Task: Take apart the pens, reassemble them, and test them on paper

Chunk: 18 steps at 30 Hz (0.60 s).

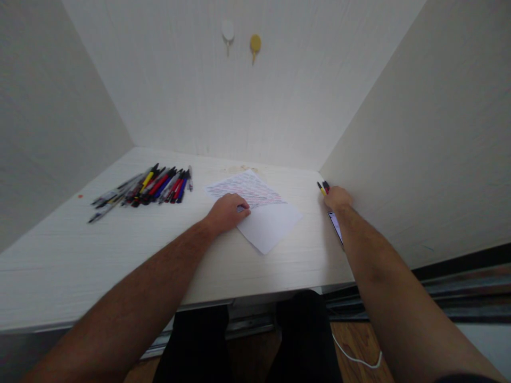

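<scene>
Left hand [227, 213]: on left corner of the handwritten sheet [266, 229], fingers curled, small gap showing between thumb and forefinger; can't tell if they pinch anything
Right hand [338, 198]: far right of the white desk [159, 247], by the side wall [431, 133], over a few pens [322, 189], yellow, black and red ends poking out past it; finger grip hidden, can't tell if clamped
Sheet: mid-desk, set at an angle, rows of coloured writing on the far half, near half blank
Phone [336, 226]: screen up, partly hidden by right wrist
Pen pile [157, 186]: desk left, mixed colours, well apart from left hand
Back wall: white hook [228, 31], yellow hook [255, 43] side by side
</scene>
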{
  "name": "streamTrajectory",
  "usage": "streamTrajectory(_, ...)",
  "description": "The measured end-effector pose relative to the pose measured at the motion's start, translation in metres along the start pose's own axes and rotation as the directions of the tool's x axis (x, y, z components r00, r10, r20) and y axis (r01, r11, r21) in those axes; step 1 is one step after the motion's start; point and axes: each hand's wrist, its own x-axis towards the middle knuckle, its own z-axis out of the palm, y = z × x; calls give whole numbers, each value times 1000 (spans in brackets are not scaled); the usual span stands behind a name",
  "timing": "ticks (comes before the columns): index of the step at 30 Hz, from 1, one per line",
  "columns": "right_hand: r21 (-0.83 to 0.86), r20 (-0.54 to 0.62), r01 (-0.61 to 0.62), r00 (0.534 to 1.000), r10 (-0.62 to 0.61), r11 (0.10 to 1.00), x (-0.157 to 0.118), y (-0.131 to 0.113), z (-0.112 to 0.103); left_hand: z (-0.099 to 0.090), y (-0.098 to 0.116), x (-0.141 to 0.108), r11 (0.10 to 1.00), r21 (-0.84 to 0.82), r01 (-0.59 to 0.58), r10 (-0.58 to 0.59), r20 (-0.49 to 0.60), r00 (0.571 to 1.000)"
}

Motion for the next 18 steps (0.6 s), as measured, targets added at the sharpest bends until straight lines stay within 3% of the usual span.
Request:
streamTrajectory(14, 84, -12, -64, 998, 65, 994, -8, -5, -9, -2, 3, 0, 1000, 1, 16, -16, -1, 1000)
streamTrajectory(18, 248, -56, 30, 998, -16, 968, -24, -33, -18, -2, 3, 1, 1000, 6, 13, -13, 7, 1000)
